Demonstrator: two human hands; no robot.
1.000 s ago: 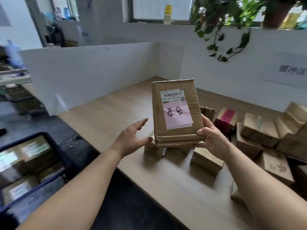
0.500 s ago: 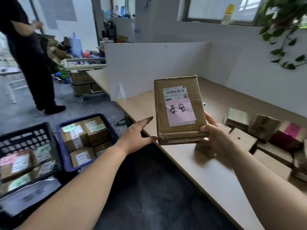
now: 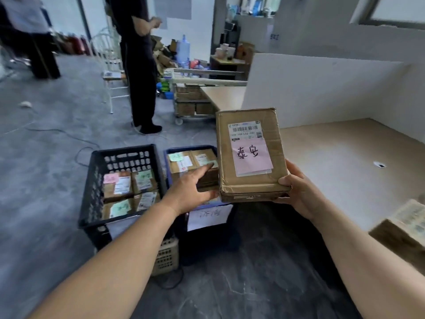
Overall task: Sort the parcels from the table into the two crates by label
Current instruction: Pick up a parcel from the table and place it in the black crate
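I hold a flat brown cardboard parcel [image 3: 250,155] upright before me; it carries a barcode label and a pink note with handwriting. My right hand [image 3: 301,192] grips its lower right corner, thumb on the front. My left hand [image 3: 190,192] is open, fingers straight, its thumb touching the parcel's lower left edge. Below on the floor stand a black crate [image 3: 92,187] and a blue crate [image 3: 167,157], both holding labelled parcels. A white paper sign hangs on each crate's front.
The wooden table [image 3: 333,157] runs to my right with a white partition [image 3: 310,86] behind it; one parcel [image 3: 404,224] lies at its near right edge. Two people [image 3: 140,65] stand on the grey floor beyond the crates, beside a cart [image 3: 190,104] of boxes.
My view has swung left from the table to the floor, so both crates now lie under my hands. The parcel stays in the same grip and hangs above the blue crate's right edge.
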